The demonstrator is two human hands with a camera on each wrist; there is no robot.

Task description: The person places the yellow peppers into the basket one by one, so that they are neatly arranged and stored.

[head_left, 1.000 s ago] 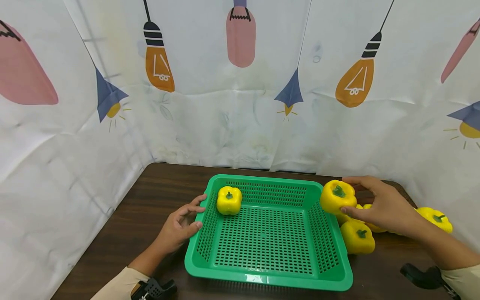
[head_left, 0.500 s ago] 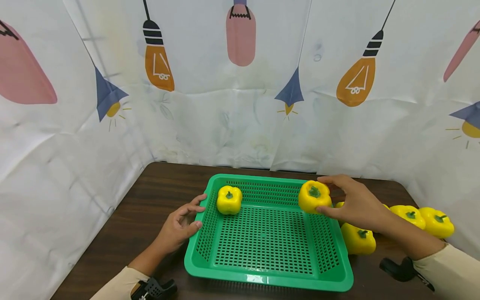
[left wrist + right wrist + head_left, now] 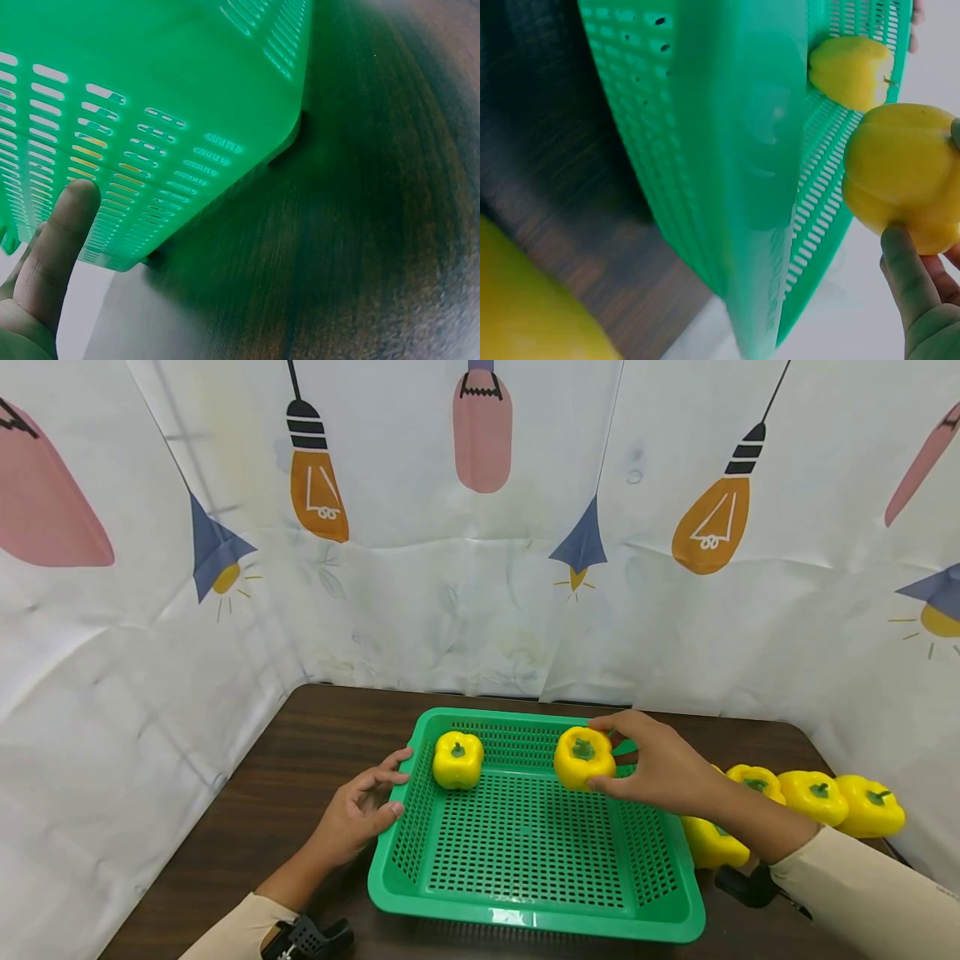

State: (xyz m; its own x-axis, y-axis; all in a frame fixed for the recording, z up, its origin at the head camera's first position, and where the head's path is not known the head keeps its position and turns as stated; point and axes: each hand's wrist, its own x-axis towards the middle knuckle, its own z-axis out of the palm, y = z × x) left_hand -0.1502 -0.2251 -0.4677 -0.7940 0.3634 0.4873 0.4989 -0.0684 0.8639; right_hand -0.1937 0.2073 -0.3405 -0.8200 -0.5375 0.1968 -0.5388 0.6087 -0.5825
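Note:
A green perforated plastic basket [image 3: 540,927] stands on the table. My right hand [image 3: 667,768] grips a yellow bell pepper [image 3: 583,760] between thumb and fingers, over the basket's back right part. In the right wrist view this bell pepper [image 3: 900,169] shows close up beyond the basket rim, fingers pressed to its side. Another yellow bell pepper [image 3: 457,762] sits inside the basket at the back left corner. My left hand [image 3: 354,817] rests loosely at the basket's left rim, fingers spread. One finger [image 3: 60,247] overlaps the slotted side wall in the left wrist view.
Several more yellow bell peppers [image 3: 813,797] lie on the dark wood-look table [image 3: 337,718], right of the basket and partly behind my right forearm. One bell pepper [image 3: 708,845] lies close beside the basket's right wall. A lamp-patterned white sheet [image 3: 465,602] hangs behind the table.
My right hand has carried the bell pepper leftward from above the basket's right rim to over its inside. The left hand and basket have stayed in place.

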